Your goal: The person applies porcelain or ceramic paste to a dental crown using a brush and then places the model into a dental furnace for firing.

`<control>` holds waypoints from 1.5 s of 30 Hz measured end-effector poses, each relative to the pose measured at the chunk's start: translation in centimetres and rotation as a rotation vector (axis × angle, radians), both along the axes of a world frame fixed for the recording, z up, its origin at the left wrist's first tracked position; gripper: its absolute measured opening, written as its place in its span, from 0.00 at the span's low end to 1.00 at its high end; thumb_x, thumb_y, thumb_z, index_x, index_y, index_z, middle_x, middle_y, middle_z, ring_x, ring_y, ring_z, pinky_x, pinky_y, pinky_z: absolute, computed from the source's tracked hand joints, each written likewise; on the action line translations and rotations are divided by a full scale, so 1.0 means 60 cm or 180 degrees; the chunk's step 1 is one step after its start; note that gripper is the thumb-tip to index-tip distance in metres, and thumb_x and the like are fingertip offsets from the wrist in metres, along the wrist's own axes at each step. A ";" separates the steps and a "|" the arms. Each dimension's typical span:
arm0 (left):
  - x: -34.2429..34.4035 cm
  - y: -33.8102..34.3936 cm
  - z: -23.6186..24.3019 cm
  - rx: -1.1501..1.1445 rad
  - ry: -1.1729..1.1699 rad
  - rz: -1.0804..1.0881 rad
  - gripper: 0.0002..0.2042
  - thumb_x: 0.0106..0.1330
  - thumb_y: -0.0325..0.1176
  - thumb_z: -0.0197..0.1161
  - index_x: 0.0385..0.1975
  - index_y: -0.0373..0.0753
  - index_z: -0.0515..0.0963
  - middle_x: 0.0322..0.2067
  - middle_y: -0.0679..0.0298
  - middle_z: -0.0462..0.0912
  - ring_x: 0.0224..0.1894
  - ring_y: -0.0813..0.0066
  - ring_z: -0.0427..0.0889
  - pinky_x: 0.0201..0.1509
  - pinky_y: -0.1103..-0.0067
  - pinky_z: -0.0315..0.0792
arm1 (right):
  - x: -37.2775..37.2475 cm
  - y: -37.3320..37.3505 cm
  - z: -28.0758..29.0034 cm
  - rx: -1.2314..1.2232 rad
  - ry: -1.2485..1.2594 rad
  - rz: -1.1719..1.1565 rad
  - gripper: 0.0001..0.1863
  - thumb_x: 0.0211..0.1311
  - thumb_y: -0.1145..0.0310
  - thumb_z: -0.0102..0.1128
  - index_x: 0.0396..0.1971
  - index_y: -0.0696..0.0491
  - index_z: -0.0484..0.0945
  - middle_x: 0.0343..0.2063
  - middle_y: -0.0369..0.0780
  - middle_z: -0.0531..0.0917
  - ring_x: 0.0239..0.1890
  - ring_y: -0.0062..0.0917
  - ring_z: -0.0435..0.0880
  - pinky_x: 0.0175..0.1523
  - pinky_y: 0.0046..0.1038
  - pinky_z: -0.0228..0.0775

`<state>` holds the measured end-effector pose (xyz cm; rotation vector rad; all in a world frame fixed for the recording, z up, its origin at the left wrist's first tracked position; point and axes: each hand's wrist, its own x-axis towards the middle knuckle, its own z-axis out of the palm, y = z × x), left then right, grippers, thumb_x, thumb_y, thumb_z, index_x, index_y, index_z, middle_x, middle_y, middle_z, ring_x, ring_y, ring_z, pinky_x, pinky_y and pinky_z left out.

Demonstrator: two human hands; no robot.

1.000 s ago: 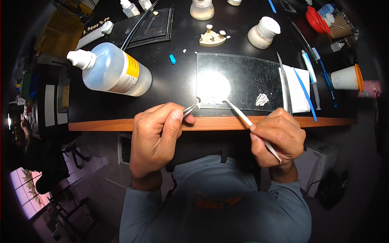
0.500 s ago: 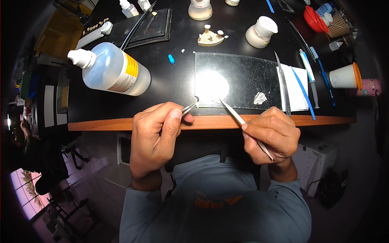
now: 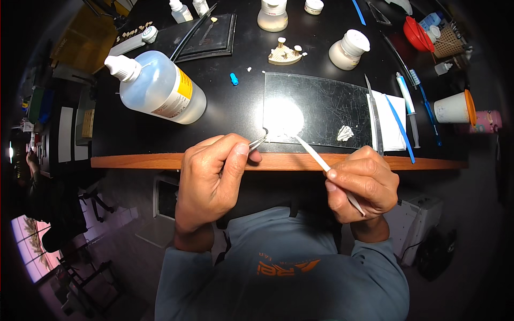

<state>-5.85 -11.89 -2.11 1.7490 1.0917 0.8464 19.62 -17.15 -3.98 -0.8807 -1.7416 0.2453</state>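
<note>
My left hand [image 3: 211,174] is closed around metal tweezers [image 3: 257,143]. At their tips, by the near left corner of a glass slab [image 3: 332,99], sits a small dark curved piece [image 3: 265,130] with something pale beside it, too small to name. My right hand [image 3: 367,184] grips a slim white pointed stick-like tool [image 3: 316,154]. Its tip rests at or just above the slab's near edge, where some whitish material [image 3: 289,135] lies beneath a bright glare. A crumpled white lump [image 3: 345,133] is on the slab's right part.
Left stands a large capped bottle [image 3: 163,88]; a blue piece [image 3: 234,79] lies beside it. Behind the slab are a dental model [image 3: 285,55] and jars [image 3: 349,50]. A metal-handled tool [image 3: 373,109], paper [image 3: 393,134] and blue stick [image 3: 399,125] lie right, near the wooden edge [image 3: 134,161].
The view has shifted a little, so the table things sit slightly further right. Both hands keep their tools; the tweezers and the white tool's tip stay close to the slab's near edge.
</note>
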 end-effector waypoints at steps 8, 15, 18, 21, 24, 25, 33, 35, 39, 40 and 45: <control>0.000 0.004 0.002 0.0020 0.0008 -0.0074 0.12 0.79 0.25 0.57 0.31 0.28 0.81 0.27 0.54 0.86 0.29 0.65 0.87 0.36 0.73 0.77 | -0.019 0.008 -0.007 0.0120 0.0149 0.0127 0.14 0.43 0.85 0.74 0.34 0.58 0.91 0.27 0.39 0.89 0.26 0.22 0.85 0.27 0.21 0.77; 0.000 0.003 0.003 0.0039 0.0033 -0.0040 0.12 0.78 0.25 0.58 0.31 0.28 0.81 0.26 0.54 0.86 0.28 0.65 0.87 0.35 0.73 0.76 | -0.021 0.010 -0.009 0.0138 0.0075 0.0176 0.13 0.42 0.85 0.73 0.32 0.58 0.92 0.27 0.38 0.88 0.26 0.21 0.84 0.26 0.19 0.77; 0.002 0.002 0.003 0.0089 0.0080 -0.0015 0.11 0.78 0.25 0.58 0.31 0.28 0.82 0.26 0.54 0.85 0.28 0.65 0.86 0.34 0.73 0.75 | -0.020 0.009 -0.012 0.0162 0.0085 0.0160 0.13 0.42 0.85 0.73 0.32 0.57 0.92 0.27 0.37 0.88 0.26 0.20 0.84 0.26 0.19 0.77; 0.001 0.002 0.001 0.0124 0.0092 -0.0020 0.11 0.77 0.26 0.59 0.31 0.29 0.82 0.25 0.55 0.85 0.27 0.66 0.84 0.34 0.73 0.74 | -0.020 0.009 -0.011 0.0163 0.0062 0.0144 0.12 0.43 0.84 0.73 0.31 0.57 0.92 0.26 0.36 0.88 0.26 0.20 0.84 0.26 0.19 0.77; 0.001 0.001 -0.001 0.0126 0.0078 -0.0008 0.11 0.77 0.26 0.59 0.31 0.30 0.82 0.25 0.55 0.84 0.26 0.67 0.83 0.33 0.73 0.73 | -0.019 0.009 -0.011 0.0147 0.0069 0.0189 0.12 0.44 0.84 0.74 0.31 0.56 0.92 0.26 0.36 0.88 0.26 0.20 0.84 0.26 0.19 0.77; 0.001 0.001 -0.001 0.0128 0.0078 -0.0008 0.11 0.77 0.26 0.59 0.31 0.30 0.82 0.25 0.55 0.84 0.26 0.67 0.83 0.33 0.73 0.73 | -0.019 0.009 -0.011 0.0153 0.0051 0.0225 0.12 0.44 0.84 0.74 0.31 0.56 0.92 0.27 0.36 0.88 0.26 0.20 0.84 0.26 0.20 0.77; 0.001 0.001 -0.003 0.0166 0.0076 0.0011 0.11 0.77 0.26 0.60 0.31 0.30 0.82 0.25 0.56 0.85 0.26 0.67 0.83 0.33 0.73 0.73 | -0.017 0.012 -0.008 0.0161 -0.0025 0.0300 0.11 0.45 0.82 0.76 0.32 0.56 0.92 0.27 0.37 0.88 0.27 0.20 0.84 0.27 0.20 0.78; 0.002 0.001 -0.003 0.0158 0.0059 0.0010 0.11 0.77 0.26 0.60 0.31 0.30 0.82 0.25 0.56 0.85 0.26 0.67 0.83 0.33 0.73 0.73 | -0.017 0.012 -0.010 0.0167 0.0006 0.0259 0.11 0.45 0.81 0.75 0.32 0.56 0.92 0.27 0.37 0.88 0.27 0.20 0.84 0.27 0.20 0.78; 0.003 0.001 -0.002 0.0156 0.0077 0.0028 0.11 0.76 0.26 0.60 0.30 0.30 0.83 0.25 0.55 0.85 0.26 0.68 0.83 0.33 0.73 0.73 | -0.018 0.011 -0.013 0.0196 0.0024 0.0257 0.12 0.45 0.82 0.74 0.32 0.57 0.92 0.27 0.37 0.88 0.27 0.20 0.84 0.27 0.20 0.77; 0.002 0.000 -0.001 0.0157 0.0079 0.0030 0.11 0.76 0.26 0.60 0.30 0.30 0.83 0.25 0.55 0.85 0.26 0.68 0.83 0.33 0.73 0.73 | -0.019 0.012 -0.013 0.0179 0.0055 0.0223 0.12 0.44 0.83 0.74 0.32 0.57 0.92 0.27 0.37 0.88 0.26 0.20 0.84 0.26 0.19 0.77; 0.001 0.000 -0.006 0.0159 0.0051 0.0028 0.11 0.76 0.26 0.60 0.31 0.29 0.83 0.25 0.55 0.85 0.26 0.68 0.82 0.33 0.73 0.73 | -0.022 0.011 -0.017 0.0194 0.0128 0.0142 0.13 0.42 0.84 0.73 0.32 0.57 0.92 0.26 0.37 0.88 0.25 0.20 0.83 0.26 0.19 0.75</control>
